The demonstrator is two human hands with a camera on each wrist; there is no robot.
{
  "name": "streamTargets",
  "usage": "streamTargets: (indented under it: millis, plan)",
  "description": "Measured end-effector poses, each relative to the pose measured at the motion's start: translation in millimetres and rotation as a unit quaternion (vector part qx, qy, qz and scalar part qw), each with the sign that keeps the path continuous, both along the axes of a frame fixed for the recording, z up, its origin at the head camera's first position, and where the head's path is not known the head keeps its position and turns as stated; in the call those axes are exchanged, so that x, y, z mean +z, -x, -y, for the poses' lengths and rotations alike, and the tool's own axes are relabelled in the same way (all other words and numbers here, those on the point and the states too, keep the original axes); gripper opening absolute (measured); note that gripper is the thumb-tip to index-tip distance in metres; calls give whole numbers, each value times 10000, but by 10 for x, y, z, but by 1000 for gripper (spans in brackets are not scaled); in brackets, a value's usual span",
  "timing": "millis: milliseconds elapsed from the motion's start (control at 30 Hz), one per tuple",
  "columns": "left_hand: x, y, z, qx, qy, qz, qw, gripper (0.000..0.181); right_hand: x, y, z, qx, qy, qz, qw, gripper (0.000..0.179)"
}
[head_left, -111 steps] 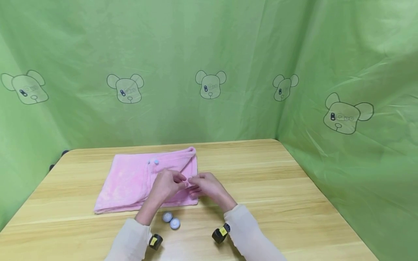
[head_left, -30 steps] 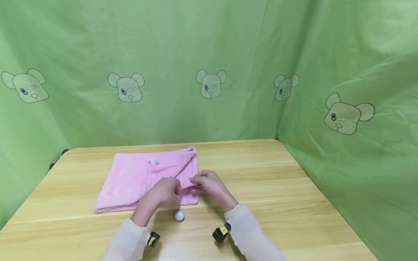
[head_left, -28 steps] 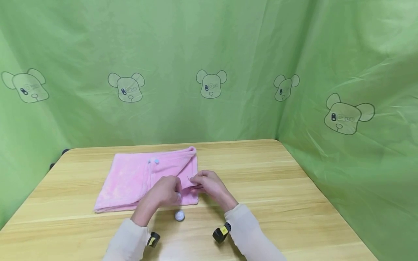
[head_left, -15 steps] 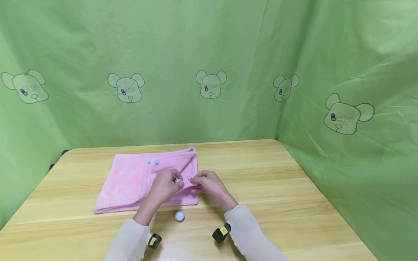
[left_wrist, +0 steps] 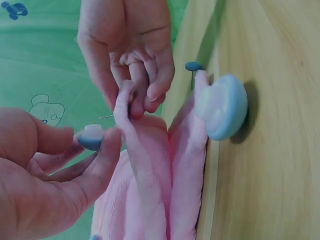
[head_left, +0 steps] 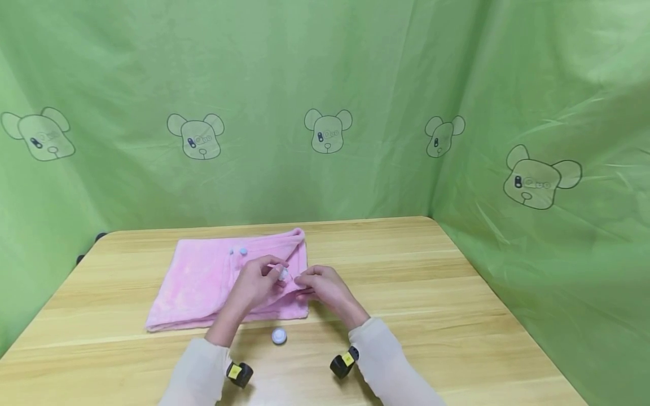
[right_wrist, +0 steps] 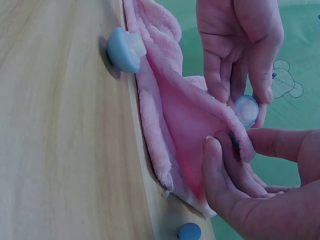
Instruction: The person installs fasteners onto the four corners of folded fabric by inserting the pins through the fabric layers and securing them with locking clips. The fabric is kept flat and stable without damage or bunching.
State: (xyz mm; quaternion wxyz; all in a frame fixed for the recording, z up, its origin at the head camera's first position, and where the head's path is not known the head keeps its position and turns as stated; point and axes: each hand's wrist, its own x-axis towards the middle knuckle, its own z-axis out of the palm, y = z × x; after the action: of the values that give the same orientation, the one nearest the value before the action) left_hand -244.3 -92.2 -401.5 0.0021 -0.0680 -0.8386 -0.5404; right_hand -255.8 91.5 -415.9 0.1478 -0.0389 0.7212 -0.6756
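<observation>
In the middle of the head view, the left hand (head_left: 256, 282) holds a small blue-and-white cap (head_left: 283, 274) in a nearly closed grip, pinched between thumb and fingers, above the right part of a folded pink cloth (head_left: 198, 276). Just right of it, the right hand (head_left: 325, 287) has its grip pressed together on the cloth's raised edge, thumb on one side and fingers on the other. A thin pin (left_wrist: 106, 117) pokes out of that edge toward the left of the left wrist view, its tip just beside the cap — the two look apart there. In the right wrist view, a small dark head (right_wrist: 232, 140) shows between the cloth and the right fingers, partly hidden. The cloth lies left of centre on the wooden worktop (head_left: 406, 270), with two small blue buttons (head_left: 244, 251) on its upper part. A second cap (head_left: 279, 336) lies on the worktop at lower centre, near the cloth's lower edge and between the forearms. Near the bottom of the right wrist view there is also a round blue head (right_wrist: 189, 231), close to the cloth's corner. Each wrist bears a black camera (head_left: 342, 363) — and a green curtain (head_left: 264, 62) fills the upper frame.
</observation>
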Motion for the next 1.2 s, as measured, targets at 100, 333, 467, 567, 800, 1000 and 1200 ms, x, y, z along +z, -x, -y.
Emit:
streamTargets:
  millis: [100, 333, 467, 567, 800, 1000, 1200]
  plan:
    - [12, 8, -1, -43, -367, 188, 9991, 23, -5, 10, -3, 30, -15, 22, 10000, 25]
    - [51, -8, -9, -17, -354, 150, 9993, 25, -11, 9, -4, 46, -63, 19, 10000, 25]
    - [67, -28, -20, -28, -233, 19, 9997, 22, -14, 5, -1, 49, -114, 2, 9999, 25]
    - [78, -38, -28, -23, -138, -83, 9999, 19, -21, 12, 0, 67, -99, -7, 9999, 25]
    - [91, -50, -38, 25, 157, -168, 9997, 13, -35, 17, 1, 76, -99, -45, 9999, 25]
    - [83, -43, -40, 31, 293, -259, 9992, 15, -34, 8, 9, 60, -91, -51, 9999, 26]
    - [66, -36, -42, 23, 296, -349, 9990, 15, -29, 1, 10, 89, -49, -19, 9999, 25]
